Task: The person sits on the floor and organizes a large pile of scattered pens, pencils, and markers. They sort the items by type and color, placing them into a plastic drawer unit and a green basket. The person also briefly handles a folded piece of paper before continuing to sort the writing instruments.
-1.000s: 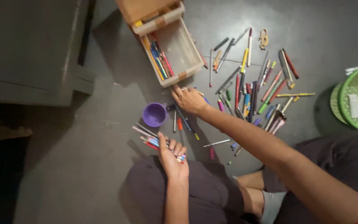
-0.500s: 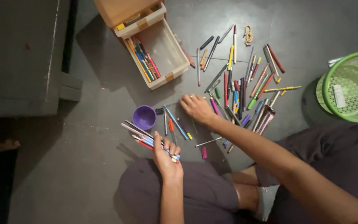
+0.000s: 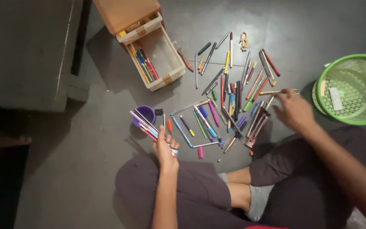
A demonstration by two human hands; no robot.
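Left hand (image 3: 164, 146) at lower centre grips a bundle of pens (image 3: 149, 127); right hand (image 3: 293, 111), fingers loosely spread and empty, hovers over scattered pens (image 3: 234, 89) beside the green basket (image 3: 352, 118).

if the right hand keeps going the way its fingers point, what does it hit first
Most likely the yellow pencil lying just past the right hand and its fingertips; they may already touch it. Height above the floor is unclear.
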